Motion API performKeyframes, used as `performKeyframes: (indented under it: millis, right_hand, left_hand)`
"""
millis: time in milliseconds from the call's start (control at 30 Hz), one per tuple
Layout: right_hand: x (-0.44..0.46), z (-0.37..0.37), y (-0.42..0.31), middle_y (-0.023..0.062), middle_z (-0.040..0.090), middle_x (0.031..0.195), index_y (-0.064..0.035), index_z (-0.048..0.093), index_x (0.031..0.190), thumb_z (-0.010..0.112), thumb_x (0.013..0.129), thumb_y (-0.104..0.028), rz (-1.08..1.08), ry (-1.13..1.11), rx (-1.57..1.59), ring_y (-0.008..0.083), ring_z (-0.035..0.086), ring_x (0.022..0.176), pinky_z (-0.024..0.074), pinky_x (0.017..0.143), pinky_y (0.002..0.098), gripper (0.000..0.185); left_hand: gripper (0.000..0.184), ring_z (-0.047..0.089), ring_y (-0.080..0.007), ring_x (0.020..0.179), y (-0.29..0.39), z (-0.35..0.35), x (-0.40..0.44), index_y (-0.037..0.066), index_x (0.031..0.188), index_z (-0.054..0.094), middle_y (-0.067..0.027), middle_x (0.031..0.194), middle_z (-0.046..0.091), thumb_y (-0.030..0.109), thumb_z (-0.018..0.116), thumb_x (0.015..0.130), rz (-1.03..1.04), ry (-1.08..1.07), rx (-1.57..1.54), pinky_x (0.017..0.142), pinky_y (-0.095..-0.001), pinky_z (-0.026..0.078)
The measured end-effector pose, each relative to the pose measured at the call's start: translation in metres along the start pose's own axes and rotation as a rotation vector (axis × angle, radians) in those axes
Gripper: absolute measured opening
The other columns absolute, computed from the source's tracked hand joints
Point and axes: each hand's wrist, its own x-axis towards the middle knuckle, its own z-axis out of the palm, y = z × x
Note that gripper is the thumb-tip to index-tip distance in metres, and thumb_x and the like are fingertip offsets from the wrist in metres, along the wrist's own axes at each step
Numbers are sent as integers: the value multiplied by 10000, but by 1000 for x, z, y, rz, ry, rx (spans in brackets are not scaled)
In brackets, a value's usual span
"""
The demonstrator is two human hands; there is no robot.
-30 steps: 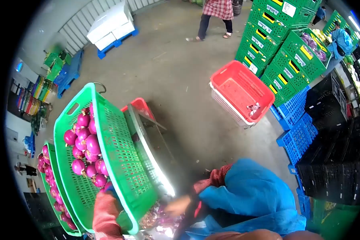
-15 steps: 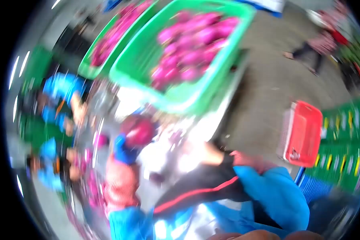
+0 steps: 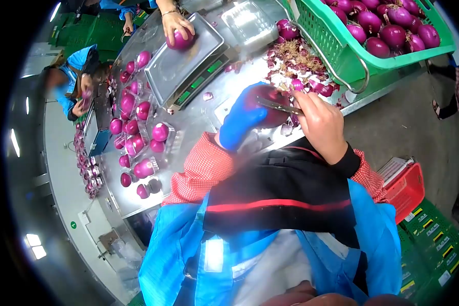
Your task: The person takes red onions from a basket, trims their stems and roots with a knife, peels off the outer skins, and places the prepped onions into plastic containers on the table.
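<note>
The left hand (image 3: 239, 120), in a blue glove, was curled around a red onion (image 3: 274, 117), to the right of the scale and nearer the body. The bare right hand (image 3: 321, 122) was closed on a knife (image 3: 281, 106), its blade lying across the onion; whether it was cutting in could not be told. Beyond them, right of the scale, sat a heap of peelings (image 3: 301, 66) on the metal table (image 3: 194, 122). A stack of clear tubs (image 3: 250, 23) stood just right of the scale (image 3: 163, 71), where a co-worker's hand (image 3: 174, 21) rested on another onion (image 3: 181, 41). Onions in clear packs (image 3: 132, 127) lay left of the scale, and a green basket (image 3: 336, 56) of onions stood far to its right.
</note>
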Motion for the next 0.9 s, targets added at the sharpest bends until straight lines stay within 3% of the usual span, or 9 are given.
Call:
performKeyframes:
  millis: [333,467,600,633,700,733,800,867,900]
  right_hand:
    - [-3,0,15,47,582,781,-69,626,1085,648,753,-76,-102,25,-51,195,617,626,494,555,303,334]
    - [-22,0,35,40,591,792,-107,621,1179,683,724,-77,-31,7,-41,194,625,646,503,567,313,460]
    - [-27,5,29,63,613,803,-106,625,1154,683,720,-63,93,19,18,235,628,644,507,566,333,440]
    - [-29,9,29,87,649,869,-87,619,1148,677,732,-58,127,1,133,279,644,691,520,597,348,421]
    - [-26,21,24,112,669,945,-28,598,1153,632,872,-142,250,-53,503,230,666,756,518,628,318,305]
    - [-25,24,19,107,674,968,-9,584,1172,606,927,-188,342,-88,761,202,664,774,513,637,310,305]
    - [-18,25,12,-24,526,809,-28,470,1350,543,985,-316,757,-338,1472,53,459,621,381,513,222,470]
    - [-3,25,-2,-43,444,749,-36,447,1372,531,985,-366,776,-266,1433,19,355,581,304,487,186,515]
    - [-2,29,4,-1,517,773,-10,473,1345,513,983,-417,788,-306,1399,57,447,609,377,512,227,546]
  left_hand:
    - [642,515,-213,1186,-5,11,-4,19,1331,429,-102,1249,530,295,694,814,-110,-76,-35,1020,-353,415]
    - [654,516,-212,1178,-9,15,-1,20,1319,441,-103,1245,527,309,708,797,-86,-72,-5,1012,-348,423]
    - [714,506,-221,1190,-6,21,3,30,1351,399,-105,1274,500,241,755,769,16,32,104,1013,-358,428]
    - [736,498,-224,1204,-7,24,1,33,1367,382,-107,1289,489,218,759,763,60,112,211,1024,-363,421]
    - [787,475,-223,1225,-11,18,0,54,1387,337,-113,1313,462,65,773,732,120,239,258,1023,-357,430]
    - [795,476,-227,1226,-11,14,-1,59,1387,330,-115,1317,458,63,777,729,177,261,365,1019,-359,436]
    - [812,477,-235,1226,-16,12,3,68,1386,317,-119,1326,450,60,786,723,294,292,561,1010,-365,448]
    - [854,491,-242,1204,-21,11,4,56,1389,312,-117,1309,455,94,815,701,132,291,226,997,-365,450]
    - [876,498,-246,1193,-22,9,3,50,1391,309,-116,1301,458,110,830,690,57,292,63,990,-365,451]
